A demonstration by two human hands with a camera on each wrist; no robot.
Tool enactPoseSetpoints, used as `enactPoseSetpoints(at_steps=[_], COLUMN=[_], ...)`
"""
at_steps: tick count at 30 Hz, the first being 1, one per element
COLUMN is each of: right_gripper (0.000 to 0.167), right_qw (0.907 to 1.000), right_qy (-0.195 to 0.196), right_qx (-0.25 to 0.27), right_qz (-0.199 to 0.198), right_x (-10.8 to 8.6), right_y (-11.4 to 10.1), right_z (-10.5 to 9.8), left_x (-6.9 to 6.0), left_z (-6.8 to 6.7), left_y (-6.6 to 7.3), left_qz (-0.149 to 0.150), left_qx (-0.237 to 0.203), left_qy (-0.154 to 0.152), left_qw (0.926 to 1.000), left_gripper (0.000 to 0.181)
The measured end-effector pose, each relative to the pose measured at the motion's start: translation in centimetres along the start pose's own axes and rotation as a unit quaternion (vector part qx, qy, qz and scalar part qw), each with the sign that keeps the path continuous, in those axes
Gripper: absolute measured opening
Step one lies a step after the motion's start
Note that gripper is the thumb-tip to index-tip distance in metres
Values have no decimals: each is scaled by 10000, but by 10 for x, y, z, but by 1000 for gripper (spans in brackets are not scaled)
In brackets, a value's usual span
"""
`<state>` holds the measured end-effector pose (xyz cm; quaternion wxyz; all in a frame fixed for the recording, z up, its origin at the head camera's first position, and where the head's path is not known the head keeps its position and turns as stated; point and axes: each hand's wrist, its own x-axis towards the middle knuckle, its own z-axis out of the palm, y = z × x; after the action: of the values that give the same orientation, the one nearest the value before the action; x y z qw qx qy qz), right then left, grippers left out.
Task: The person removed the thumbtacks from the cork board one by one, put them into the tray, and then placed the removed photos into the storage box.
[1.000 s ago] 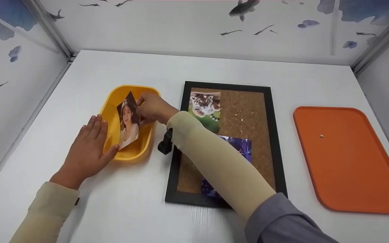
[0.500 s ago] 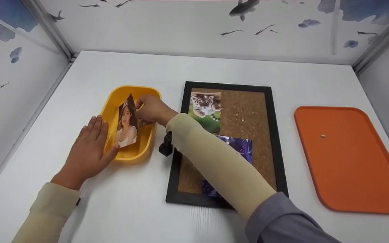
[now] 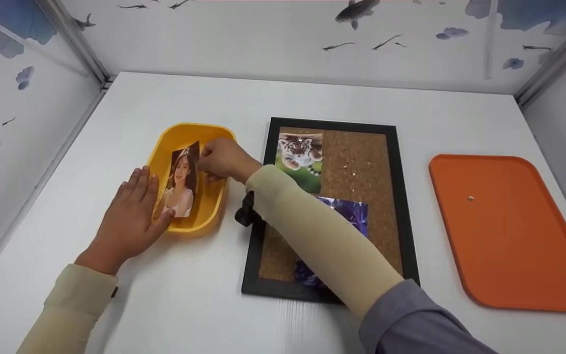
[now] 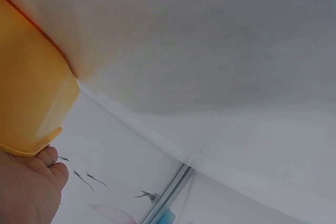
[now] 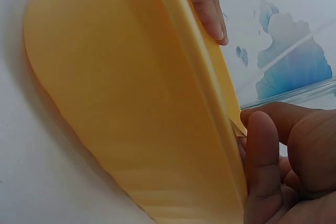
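Where the photo (image 3: 181,187) is held: within the yellow bin (image 3: 184,135), its printed side tilted upward, its right edge gripped by the right hand (image 3: 225,158).
Right hand: thumb and fingers drawn narrow on the photo's edge; some fingers are hidden.
Left hand (image 3: 128,216): laid along the bin's left side, fingers straight and together; whether the photo is touched by its thumb cannot be told.
Just changed: the photo's top corner has been lowered slightly and its printed side turned more upward, while both hands are kept almost in place.
Meaning for the work: the photo is judged to be adjusted within the bin rather than lifted out; as it is not released, its handling seems unfinished.
Cork board (image 3: 374,196): a tiger picture (image 3: 300,162) is borne at upper left; a purple picture (image 3: 359,214) is partly covered by the beige sleeve (image 3: 322,231).
Orange tray (image 3: 514,236): set beyond the board, with a small bit (image 3: 470,198) on it.
Head view alone: the photo's print, board and tray are shown.
Right wrist view: the bin's outer wall and the thumb beside its rim are revealed; only a brownish sliver, probably photo, is caught.
Left wrist view: left fingertips are seen at the rim; no photo is shown.
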<state>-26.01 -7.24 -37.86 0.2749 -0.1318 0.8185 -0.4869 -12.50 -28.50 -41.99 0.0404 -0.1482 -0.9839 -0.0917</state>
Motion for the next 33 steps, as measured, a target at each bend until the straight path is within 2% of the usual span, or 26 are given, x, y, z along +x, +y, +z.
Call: enactPoseSetpoints(at_steps=[11,24,29,33], right_gripper=[12,9,10,10], right_qw=[9997,9997,9975,9851], right_qy=[96,161,-31,-274], right_qx=[211,94,-346,-1095], right_qz=[-55,-161,-610,-1300], right_x=[-1,-4,-10,-17], right_y=[1,3,5,6], right_z=[0,2,1,-2], left_x=[0,1,2,2], left_z=[0,-2,-2,-2], left_y=[0,3,3,2], left_qz=[-1,-141,-142,-152], left_qx=[76,81,82,60], left_qy=[-7,-135,-185,-208], left_qw=[10000,9998,9997,9997], left_gripper=[81,83,83,83])
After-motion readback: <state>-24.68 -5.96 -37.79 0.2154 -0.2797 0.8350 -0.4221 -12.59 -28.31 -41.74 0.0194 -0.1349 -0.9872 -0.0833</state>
